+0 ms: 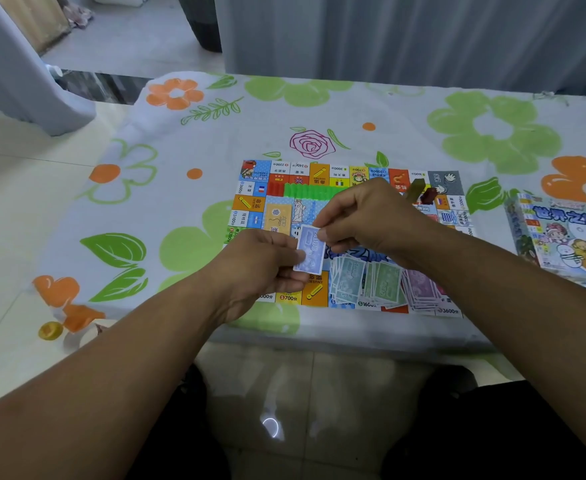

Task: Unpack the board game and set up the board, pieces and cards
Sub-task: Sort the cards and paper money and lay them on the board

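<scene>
A home room — floral tablecloth (319,109), grey curtains (405,36), tiled floor (14,188).

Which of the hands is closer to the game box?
Right. The right hand is over the board, left of the game box; the left hand is farther left, at the board's left edge. Both pinch the same blue banknote.

The bench (353,336) before me is covered by a white cloth (180,209) printed with green and orange flowers and one pink rose (312,144). A grey curtain (405,36) hangs behind its far edge, with a dark pot (201,22) on the floor to the curtain's left. On the pale tiled floor (7,202) by the near left corner lies a small round yellow thing (50,330), which I cannot make out.
</scene>
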`<state>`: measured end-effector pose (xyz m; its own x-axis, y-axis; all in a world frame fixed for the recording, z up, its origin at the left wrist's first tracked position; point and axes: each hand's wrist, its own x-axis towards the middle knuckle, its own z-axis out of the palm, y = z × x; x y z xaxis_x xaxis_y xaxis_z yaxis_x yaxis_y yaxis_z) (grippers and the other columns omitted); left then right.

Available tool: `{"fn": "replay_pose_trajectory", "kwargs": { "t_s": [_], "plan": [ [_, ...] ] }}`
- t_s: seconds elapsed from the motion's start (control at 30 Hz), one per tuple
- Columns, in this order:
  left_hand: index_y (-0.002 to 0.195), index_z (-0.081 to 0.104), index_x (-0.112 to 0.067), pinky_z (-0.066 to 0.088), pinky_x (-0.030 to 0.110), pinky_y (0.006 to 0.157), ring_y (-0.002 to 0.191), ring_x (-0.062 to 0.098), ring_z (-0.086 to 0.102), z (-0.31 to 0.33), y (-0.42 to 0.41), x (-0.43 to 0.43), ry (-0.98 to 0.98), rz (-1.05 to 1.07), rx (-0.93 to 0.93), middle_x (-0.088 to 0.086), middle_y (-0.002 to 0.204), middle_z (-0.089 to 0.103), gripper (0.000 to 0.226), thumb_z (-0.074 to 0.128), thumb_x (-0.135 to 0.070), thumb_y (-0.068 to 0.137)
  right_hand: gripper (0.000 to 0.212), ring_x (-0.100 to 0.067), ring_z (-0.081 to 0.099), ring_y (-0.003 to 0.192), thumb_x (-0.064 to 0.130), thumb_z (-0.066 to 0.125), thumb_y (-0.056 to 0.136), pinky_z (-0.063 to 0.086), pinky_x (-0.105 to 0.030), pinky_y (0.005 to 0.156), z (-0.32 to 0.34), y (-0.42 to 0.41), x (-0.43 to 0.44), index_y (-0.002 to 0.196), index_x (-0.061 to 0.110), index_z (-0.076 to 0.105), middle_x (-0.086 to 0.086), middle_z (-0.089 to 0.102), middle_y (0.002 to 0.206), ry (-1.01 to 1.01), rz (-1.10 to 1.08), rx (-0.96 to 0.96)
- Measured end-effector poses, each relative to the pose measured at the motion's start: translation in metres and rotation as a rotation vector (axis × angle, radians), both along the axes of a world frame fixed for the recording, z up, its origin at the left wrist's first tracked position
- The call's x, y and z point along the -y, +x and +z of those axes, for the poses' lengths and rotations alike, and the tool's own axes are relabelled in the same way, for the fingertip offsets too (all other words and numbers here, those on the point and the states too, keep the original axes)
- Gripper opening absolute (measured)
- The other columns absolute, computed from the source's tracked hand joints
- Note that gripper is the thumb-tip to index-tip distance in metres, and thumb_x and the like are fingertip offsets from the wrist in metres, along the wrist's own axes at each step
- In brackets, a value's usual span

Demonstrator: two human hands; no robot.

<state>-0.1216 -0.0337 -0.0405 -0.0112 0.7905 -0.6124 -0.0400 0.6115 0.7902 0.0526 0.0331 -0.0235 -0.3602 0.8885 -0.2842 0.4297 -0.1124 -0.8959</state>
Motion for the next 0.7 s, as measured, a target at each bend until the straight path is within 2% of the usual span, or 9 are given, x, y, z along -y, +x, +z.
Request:
{"fn": "replay_pose_trajectory", "kwargs": {
  "t_s": [0.17, 0.3, 0.53, 0.7],
  "plan": [
    [0.104, 0.070, 0.000, 0.063, 0.031, 0.071, 0.066, 0.017, 0.069, -0.0021, -0.0016, 0.0024, 0.016, -0.046, -0.003, 0.015, 0.092, 0.076, 0.012, 0.063, 0.000, 0.094, 0.019, -0.030, 0.069, 0.066, -0.010, 0.079, 0.076, 0.064, -0.042, 0.071, -0.0008, -0.0029, -0.0005, 0.073, 0.008, 0.075, -0.025, 0.072, 0.075, -0.018, -0.009, -0.004],
    [0.101, 0.072, 0.001, 0.063, 0.032, 0.074, 0.069, 0.018, 0.067, -0.0044, -0.0035, 0.0029, 0.031, -0.057, -0.039, 0.017, 0.091, 0.075, 0.012, 0.064, 0.002, 0.093, 0.016, -0.030, 0.070, 0.067, -0.009, 0.079, 0.076, 0.063, -0.046, 0.075, -0.0028, -0.0037, -0.0015, 0.076, 0.007, 0.076, -0.024, 0.072, 0.078, -0.044, -0.007, -0.016],
    [0.101, 0.072, 0.002, 0.062, 0.028, 0.068, 0.061, 0.017, 0.064, -0.0070, -0.0020, 0.0023, 0.050, -0.062, -0.079, 0.015, 0.082, 0.071, 0.012, 0.065, 0.003, 0.092, 0.013, -0.034, 0.070, 0.069, -0.010, 0.078, 0.076, 0.062, -0.051, 0.077, -0.0069, -0.0020, -0.0025, 0.081, 0.002, 0.075, -0.026, 0.072, 0.078, -0.058, -0.014, -0.015],
    [0.103, 0.072, 0.004, 0.061, 0.025, 0.060, 0.060, 0.016, 0.065, -0.0073, -0.0033, 0.0035, 0.032, -0.070, -0.107, 0.013, 0.079, 0.072, 0.013, 0.065, 0.004, 0.092, 0.012, -0.025, 0.071, 0.064, -0.007, 0.081, 0.075, 0.064, -0.044, 0.072, -0.0085, -0.0046, -0.0016, 0.084, -0.002, 0.075, -0.024, 0.072, 0.076, -0.044, 0.030, 0.017]
  ]
}}
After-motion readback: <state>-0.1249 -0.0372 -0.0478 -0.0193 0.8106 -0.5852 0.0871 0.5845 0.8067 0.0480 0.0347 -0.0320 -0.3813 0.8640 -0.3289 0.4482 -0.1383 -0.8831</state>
